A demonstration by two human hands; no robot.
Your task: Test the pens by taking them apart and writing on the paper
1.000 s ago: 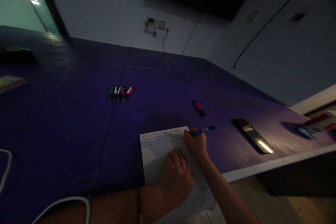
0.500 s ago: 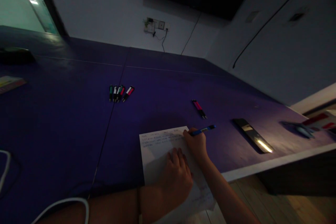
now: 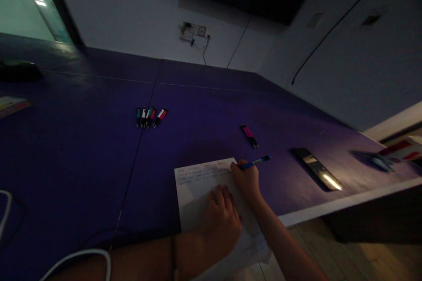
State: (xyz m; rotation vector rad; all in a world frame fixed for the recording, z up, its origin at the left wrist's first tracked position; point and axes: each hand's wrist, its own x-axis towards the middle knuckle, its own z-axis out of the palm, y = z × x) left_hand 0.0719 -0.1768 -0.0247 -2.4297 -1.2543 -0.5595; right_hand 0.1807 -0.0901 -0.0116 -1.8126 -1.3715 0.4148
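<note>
A white sheet of paper [image 3: 194, 189] with a few lines of writing at its top lies on the dark purple table [image 3: 82, 149], near the front edge. My left hand [image 3: 221, 221] rests flat on the sheet, fingers stretched forward. My right hand [image 3: 248, 181] is closed round a blue pen [image 3: 255, 163], its tip at the upper right of the written lines.
Several pens [image 3: 150, 117] lie in a row at mid-table. A pink and black pen [image 3: 249, 136] lies beyond my right hand. A black phone [image 3: 317, 169] lies to the right, with dim objects [image 3: 382, 158] past it. A white cable [image 3: 79, 257] curves at the lower left.
The view has drifted slightly. Both hands and the pen stay in nearly the same place on the paper.
</note>
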